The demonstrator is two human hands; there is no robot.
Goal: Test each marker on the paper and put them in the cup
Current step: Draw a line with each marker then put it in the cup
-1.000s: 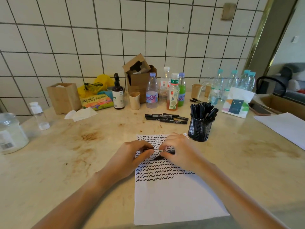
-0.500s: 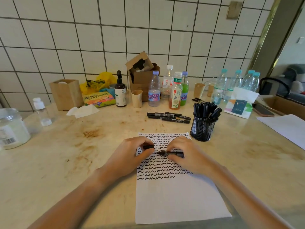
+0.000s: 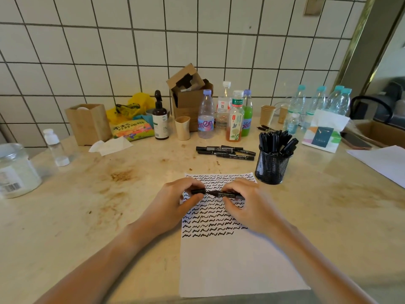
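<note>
A white paper (image 3: 230, 264) lies in front of me, its upper half filled with rows of black squiggles. Over it I hold a black marker (image 3: 219, 193) level. My right hand (image 3: 247, 207) grips the barrel. My left hand (image 3: 173, 205) pinches the cap (image 3: 198, 191) at the marker's left end; cap and barrel look joined or nearly so. A black mesh cup (image 3: 271, 170) to the upper right of the paper holds several black markers. A few more black markers (image 3: 225, 152) lie loose on the table behind the paper.
Along the tiled wall stand bottles (image 3: 206, 115), a cardboard box (image 3: 188, 95), paper cups (image 3: 267, 115), a brown pump bottle (image 3: 161, 119) and a wooden box (image 3: 89, 123). A glass jar (image 3: 15, 170) sits far left, a tissue pack (image 3: 324, 132) and another sheet (image 3: 381, 161) right.
The marker has turned from a huddle under both hands to level. The cap in my left hand has closed in on the barrel's end. The view has tilted slightly.
</note>
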